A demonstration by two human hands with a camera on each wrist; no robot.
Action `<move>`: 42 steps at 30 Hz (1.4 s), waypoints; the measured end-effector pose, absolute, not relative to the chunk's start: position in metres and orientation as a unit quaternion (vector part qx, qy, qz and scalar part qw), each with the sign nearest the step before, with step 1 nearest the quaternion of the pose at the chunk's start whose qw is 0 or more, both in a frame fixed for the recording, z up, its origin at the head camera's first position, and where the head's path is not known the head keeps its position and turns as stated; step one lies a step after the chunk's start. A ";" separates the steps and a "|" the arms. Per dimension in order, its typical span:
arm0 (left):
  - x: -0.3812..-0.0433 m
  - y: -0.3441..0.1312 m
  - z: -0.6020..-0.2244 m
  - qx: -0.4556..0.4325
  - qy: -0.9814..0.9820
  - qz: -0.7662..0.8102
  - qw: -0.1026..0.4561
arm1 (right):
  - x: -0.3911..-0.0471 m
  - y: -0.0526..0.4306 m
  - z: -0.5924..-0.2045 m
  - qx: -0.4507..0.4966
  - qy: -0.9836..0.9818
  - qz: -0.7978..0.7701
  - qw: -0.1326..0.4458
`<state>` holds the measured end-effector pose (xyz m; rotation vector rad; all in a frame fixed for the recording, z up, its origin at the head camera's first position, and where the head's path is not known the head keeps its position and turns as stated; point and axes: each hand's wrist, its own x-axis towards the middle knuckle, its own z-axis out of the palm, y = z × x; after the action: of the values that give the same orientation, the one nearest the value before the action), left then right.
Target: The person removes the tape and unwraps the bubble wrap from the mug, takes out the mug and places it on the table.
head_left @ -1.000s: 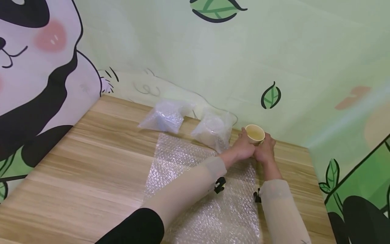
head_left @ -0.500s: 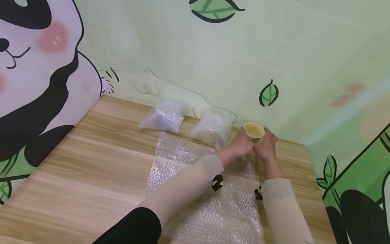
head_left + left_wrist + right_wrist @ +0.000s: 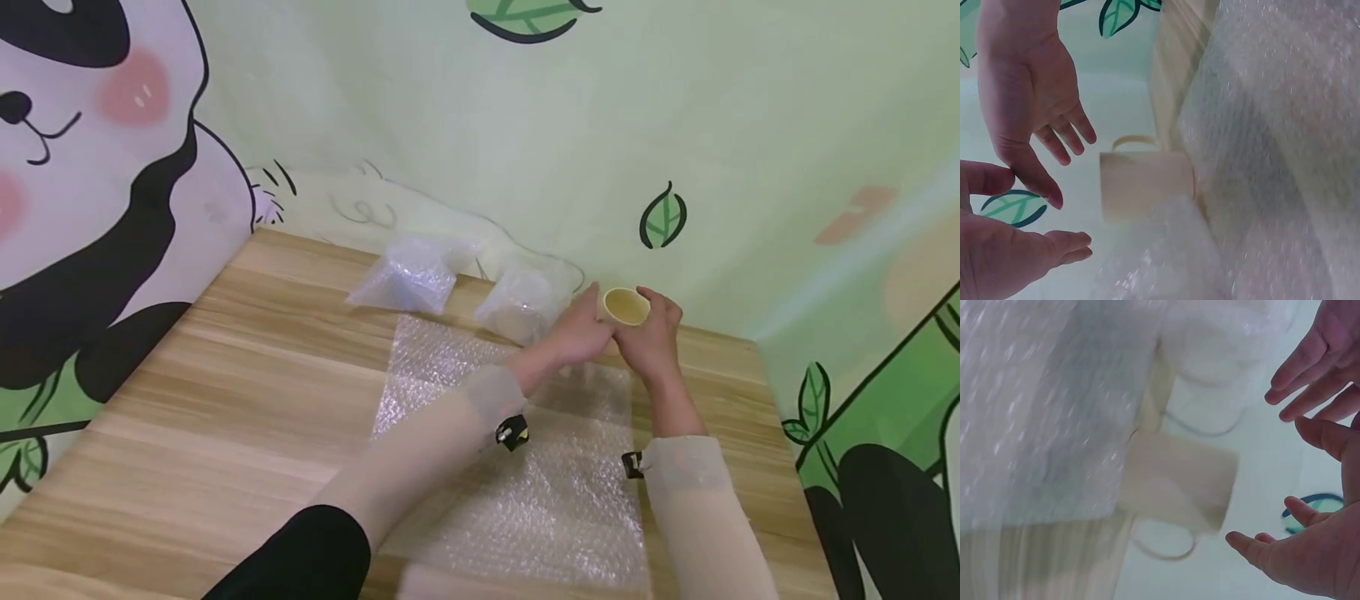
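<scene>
Pale-green wall covering [image 3: 420,108], printed with a panda [image 3: 213,179] and leaves, rises behind a wood-grain desk [image 3: 262,400]. A transparent bubble-wrap sheet [image 3: 558,500] lies flat across the desk, its lower portion partly beneath the left forearm. Beige sleeves cover both forearms; the left one, beige sleeve [image 3: 427,450], adjoins a black sleeve [image 3: 307,550].

Two bubble-wrapped bundles sit at the rear of the desk: left bundle [image 3: 416,279] and right bundle [image 3: 521,304], the latter between the left bundle and the mug.

Left hand [image 3: 579,329] and right hand [image 3: 651,333] are positioned above and in front of the mug. Fingers of both hands are extended and spread, clear of the mug in both wrist views. Contact between the two thumbs cannot be determined.

Cream-coloured mug [image 3: 1141,184] stands upright near the wall, beside the far end of the sheet. Its handle [image 3: 1137,141] faces right.
</scene>
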<state>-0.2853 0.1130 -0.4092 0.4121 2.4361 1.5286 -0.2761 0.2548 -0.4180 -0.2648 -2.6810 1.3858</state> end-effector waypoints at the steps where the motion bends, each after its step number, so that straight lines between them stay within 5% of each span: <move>1: -0.286 0.110 -0.408 0.144 0.837 0.516 0.113 | -0.276 0.252 -0.416 -0.085 -0.882 0.460 0.058; 9: -0.291 0.077 -0.399 0.143 0.842 0.514 0.080 | -0.276 0.225 -0.410 -0.057 -0.851 0.516 0.076; 25: -0.322 0.011 -0.423 0.078 0.871 0.482 0.059 | -0.288 0.193 -0.417 -0.052 -0.829 0.554 -0.052; 42: -0.335 -0.006 -0.449 0.049 0.884 0.452 0.113 | -0.308 0.181 -0.446 -0.079 -0.834 0.535 -0.108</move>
<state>-0.3348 -0.0059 -0.4488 0.1430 2.5931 1.3255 -0.3085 0.1809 -0.4461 -0.2680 -2.8179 1.8082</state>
